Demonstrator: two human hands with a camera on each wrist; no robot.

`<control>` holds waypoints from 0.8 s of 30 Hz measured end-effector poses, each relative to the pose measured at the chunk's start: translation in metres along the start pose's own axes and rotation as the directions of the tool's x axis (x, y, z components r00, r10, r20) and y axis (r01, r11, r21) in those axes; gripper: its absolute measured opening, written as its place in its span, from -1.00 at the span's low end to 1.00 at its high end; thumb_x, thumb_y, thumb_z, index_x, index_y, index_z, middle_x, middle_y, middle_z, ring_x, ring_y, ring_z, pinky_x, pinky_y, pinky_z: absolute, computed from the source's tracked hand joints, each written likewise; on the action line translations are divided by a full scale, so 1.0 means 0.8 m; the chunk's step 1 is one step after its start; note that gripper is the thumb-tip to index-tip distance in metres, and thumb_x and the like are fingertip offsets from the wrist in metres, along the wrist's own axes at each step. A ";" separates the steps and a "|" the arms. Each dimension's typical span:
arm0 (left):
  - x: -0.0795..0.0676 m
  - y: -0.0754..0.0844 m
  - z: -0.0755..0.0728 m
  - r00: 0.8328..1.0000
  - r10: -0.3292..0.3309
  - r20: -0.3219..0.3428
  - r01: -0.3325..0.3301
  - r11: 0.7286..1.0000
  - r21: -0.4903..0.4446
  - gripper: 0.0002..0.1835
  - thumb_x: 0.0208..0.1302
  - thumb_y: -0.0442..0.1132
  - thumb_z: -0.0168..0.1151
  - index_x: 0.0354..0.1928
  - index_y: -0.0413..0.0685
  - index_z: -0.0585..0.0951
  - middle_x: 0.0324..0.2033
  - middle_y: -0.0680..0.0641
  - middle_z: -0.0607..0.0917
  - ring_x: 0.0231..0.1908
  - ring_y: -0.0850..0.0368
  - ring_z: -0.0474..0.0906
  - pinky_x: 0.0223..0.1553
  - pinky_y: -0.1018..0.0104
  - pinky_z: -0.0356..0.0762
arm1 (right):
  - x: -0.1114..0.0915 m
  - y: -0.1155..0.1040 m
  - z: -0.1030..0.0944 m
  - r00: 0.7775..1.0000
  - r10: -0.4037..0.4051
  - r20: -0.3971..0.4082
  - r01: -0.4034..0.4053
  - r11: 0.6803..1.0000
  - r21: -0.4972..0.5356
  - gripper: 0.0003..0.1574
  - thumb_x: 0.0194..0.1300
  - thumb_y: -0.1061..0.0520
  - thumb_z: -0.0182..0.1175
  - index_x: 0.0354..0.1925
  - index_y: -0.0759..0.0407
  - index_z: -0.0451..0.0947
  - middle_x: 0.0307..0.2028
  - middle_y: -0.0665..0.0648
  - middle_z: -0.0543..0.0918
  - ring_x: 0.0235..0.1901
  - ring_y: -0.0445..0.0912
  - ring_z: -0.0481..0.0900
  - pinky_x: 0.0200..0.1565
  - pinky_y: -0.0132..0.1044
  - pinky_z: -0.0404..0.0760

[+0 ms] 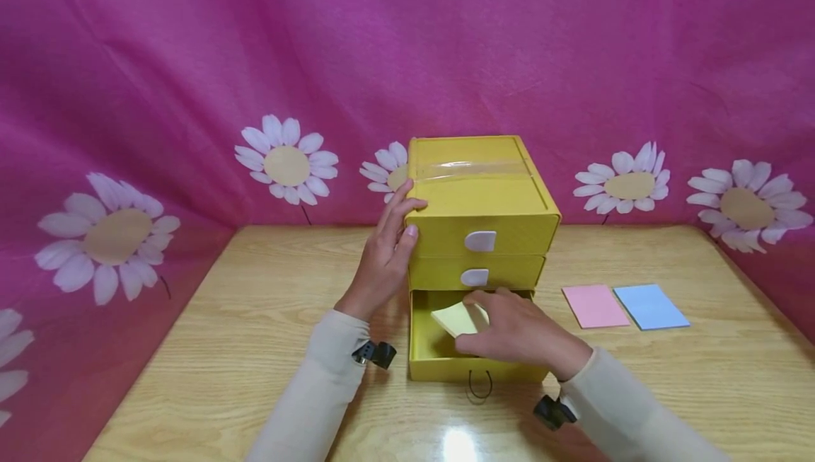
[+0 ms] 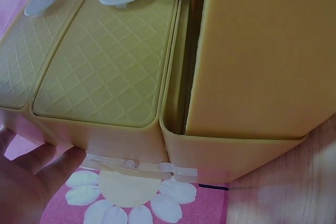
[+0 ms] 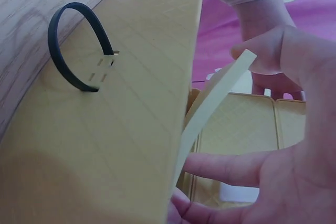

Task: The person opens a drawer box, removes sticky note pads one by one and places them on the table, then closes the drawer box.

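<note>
A yellow note pad (image 1: 460,318) is pinched by the right hand (image 1: 517,335) inside the drawer chest's (image 1: 480,197) open bottom drawer (image 1: 439,364); the chest's left side is steadied by the left hand (image 1: 385,258), fingers flat.

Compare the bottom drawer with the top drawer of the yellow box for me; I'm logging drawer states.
The bottom drawer is pulled out toward the person; the top drawer is pushed in. The bottom drawer has a black loop pull; the top drawer has a white tab handle. The right hand holds a yellow notepad over the bottom drawer; the left hand rests beside the top drawer. Both are yellow.
</note>
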State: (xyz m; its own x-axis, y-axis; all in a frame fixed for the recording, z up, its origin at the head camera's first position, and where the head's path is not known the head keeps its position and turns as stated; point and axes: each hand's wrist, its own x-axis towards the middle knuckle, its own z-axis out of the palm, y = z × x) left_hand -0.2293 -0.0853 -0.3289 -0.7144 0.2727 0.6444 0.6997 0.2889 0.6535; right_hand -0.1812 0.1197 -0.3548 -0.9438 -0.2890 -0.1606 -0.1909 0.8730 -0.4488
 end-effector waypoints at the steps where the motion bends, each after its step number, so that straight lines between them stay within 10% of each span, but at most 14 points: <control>1: 0.000 0.000 0.000 1.000 -0.001 0.000 0.001 1.000 0.000 -0.63 0.41 -0.38 -0.17 0.22 -0.15 0.33 0.45 -0.19 0.12 0.40 -0.07 0.12 0.26 -0.08 0.29 | -0.002 0.001 -0.001 1.000 -0.003 -0.003 0.003 1.000 -0.005 -0.06 -0.07 -0.30 0.28 0.27 0.00 0.42 -0.01 0.10 0.56 -0.11 -0.07 0.46 -0.19 -0.10 0.48; 19: 0.000 -0.001 0.001 1.000 -0.015 0.001 0.015 1.000 0.013 -0.63 0.42 -0.36 -0.18 0.23 -0.14 0.32 0.45 -0.17 0.12 0.41 -0.02 0.10 0.27 -0.07 0.29 | -0.036 0.011 -0.013 0.998 -0.012 -0.055 0.011 1.000 -0.007 0.12 -0.13 -0.18 0.32 0.38 0.19 0.26 -0.11 0.16 0.46 -0.38 -0.08 0.37 -0.38 -0.25 0.38; 24: 0.001 -0.033 0.009 1.000 -0.012 -0.003 0.012 1.000 0.020 -0.61 0.43 -0.32 -0.17 0.26 -0.03 0.32 0.47 -0.06 0.09 0.42 0.04 0.06 0.27 -0.08 0.28 | -0.043 0.017 -0.016 0.997 -0.017 -0.080 0.015 1.000 -0.015 0.13 -0.13 -0.21 0.33 0.37 0.20 0.26 0.00 0.19 0.46 -0.28 -0.05 0.44 -0.28 -0.17 0.47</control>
State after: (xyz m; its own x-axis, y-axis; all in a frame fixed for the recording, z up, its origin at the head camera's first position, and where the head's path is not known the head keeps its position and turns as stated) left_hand -0.2484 -0.0860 -0.3481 -0.7230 0.2665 0.6374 0.6905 0.3102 0.6535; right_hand -0.1546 0.1468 -0.3440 -0.9591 -0.2710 -0.0820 -0.2095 0.8742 -0.4381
